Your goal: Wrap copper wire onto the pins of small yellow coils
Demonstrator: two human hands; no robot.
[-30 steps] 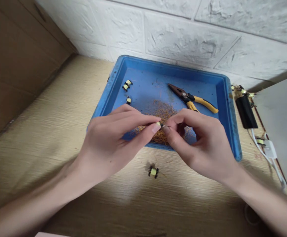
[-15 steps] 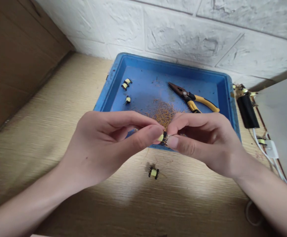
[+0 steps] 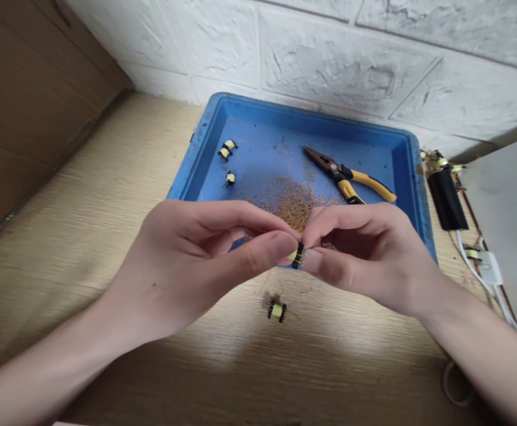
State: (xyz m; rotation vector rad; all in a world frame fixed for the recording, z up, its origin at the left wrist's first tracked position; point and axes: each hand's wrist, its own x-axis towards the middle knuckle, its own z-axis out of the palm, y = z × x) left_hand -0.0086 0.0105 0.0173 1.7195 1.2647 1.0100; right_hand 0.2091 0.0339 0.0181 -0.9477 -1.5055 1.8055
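Between my two hands is a small transformer bobbin (image 3: 298, 255) with yellow tape and a black pin base. My left hand (image 3: 209, 266) pinches its taped body between thumb and forefinger, covering most of it. With thumb and forefinger closed at the pin side, my right hand (image 3: 365, 260) grips the metal pins; whether a fine wire is in that pinch I cannot tell. Just below, a second bobbin (image 3: 278, 310) with yellow tape lies on the wooden table (image 3: 222, 378), loose wire ends around it.
Behind my hands, a blue tray (image 3: 302, 112) holds yellow-and-black pliers (image 3: 347, 177), a heap of copper wire clippings (image 3: 296, 204) and several bobbins (image 3: 227, 150). On the right are a black cylinder (image 3: 447, 201), a white cable (image 3: 474, 269) and more bobbins. A white brick wall stands behind.
The held bobbin has turned slightly, so more of its black pin base shows between my fingers. Both hands stay in nearly the same place.
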